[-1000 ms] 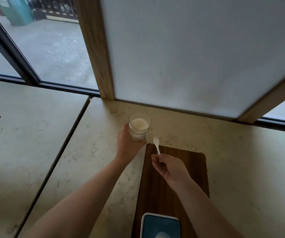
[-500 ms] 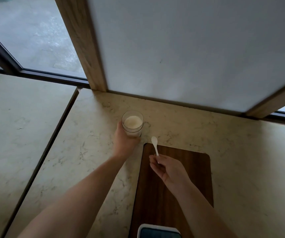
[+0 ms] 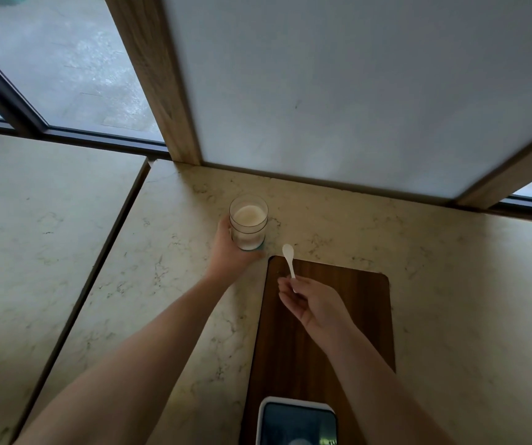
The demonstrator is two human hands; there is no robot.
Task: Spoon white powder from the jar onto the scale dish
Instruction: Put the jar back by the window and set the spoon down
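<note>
A clear glass jar [image 3: 248, 223] of white powder stands open on the marble counter, past the far left corner of the board. My left hand [image 3: 230, 252] is wrapped around its lower left side. My right hand [image 3: 314, 305] pinches the handle of a small white spoon [image 3: 289, 257], whose bowl points away from me, just right of the jar and lower than its rim. The scale [image 3: 297, 420], white-framed with a dark top, is cut off by the bottom edge; a pale spot shows at its near end.
A dark wooden board [image 3: 344, 313] lies under my right hand and holds the scale. A white panel in a wooden frame [image 3: 155, 75] rises right behind the jar. A seam [image 3: 110, 239] splits the counter from another slab on the left.
The view has tilted down a little, showing more of the scale. Both hands hold the jar and spoon much as before, the spoon still just right of the jar.
</note>
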